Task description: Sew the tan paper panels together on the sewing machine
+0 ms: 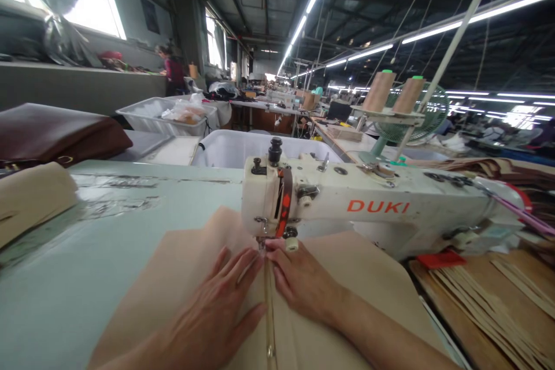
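A white sewing machine marked DUKI stands over a large beige piece of fabric. Down the middle of the fabric runs a zipper, its metal slider near the bottom edge of the view. My left hand lies flat on the fabric left of the zipper, fingers stretched toward the needle area. My right hand is on the other side, its bent fingers closed on the fabric close to the presser foot. The fingertips partly hide the stitching spot.
Beige strips and a red object lie on a wooden board at right. Thread cones stand behind the machine, near a green fan. White bins are beyond the table. Brown material lies far left. A person is in the background.
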The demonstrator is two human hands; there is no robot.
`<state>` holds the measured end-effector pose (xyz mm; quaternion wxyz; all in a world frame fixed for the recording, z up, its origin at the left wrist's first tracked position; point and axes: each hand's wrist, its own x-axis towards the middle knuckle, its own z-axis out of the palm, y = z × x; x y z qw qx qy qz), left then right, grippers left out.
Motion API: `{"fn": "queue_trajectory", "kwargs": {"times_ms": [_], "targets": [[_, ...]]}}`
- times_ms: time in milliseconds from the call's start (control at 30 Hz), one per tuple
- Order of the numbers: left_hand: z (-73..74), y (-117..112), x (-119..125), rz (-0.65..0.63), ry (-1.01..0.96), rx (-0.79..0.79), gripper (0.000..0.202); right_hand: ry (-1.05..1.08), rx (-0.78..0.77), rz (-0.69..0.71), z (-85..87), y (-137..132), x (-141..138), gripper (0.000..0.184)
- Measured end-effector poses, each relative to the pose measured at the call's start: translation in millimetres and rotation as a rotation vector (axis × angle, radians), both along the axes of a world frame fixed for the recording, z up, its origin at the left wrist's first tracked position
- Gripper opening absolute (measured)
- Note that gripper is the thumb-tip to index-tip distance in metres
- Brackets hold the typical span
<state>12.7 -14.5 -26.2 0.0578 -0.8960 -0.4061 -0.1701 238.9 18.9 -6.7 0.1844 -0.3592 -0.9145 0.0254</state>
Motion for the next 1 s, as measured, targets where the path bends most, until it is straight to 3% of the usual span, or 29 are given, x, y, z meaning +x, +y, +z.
{"fn": "queue_trajectory", "kwargs": {"times_ms": [367, 767, 900, 1000], "targets": [[2.7, -3, 0, -0.022, -0.032, 0.251, 0.086, 0.000, -0.007, -0.020, -2.1, -4, 0, 0.035], [3.4, 6, -2, -0.049, -0.032, 0.116, 0.069, 0.016, 0.038, -0.023, -9.1, 5, 1, 0.033], [19.3, -6, 0, 0.001, -0.038, -0.017, 0.053, 0.072, 0.026, -0.052, 14.2, -18, 0, 0.030], [30.7, -45, -1, 0.048, -0.074, -0.066, 0.050, 0.418, -0.106, -0.142, 48.8, -75, 7, 0.021]]}}
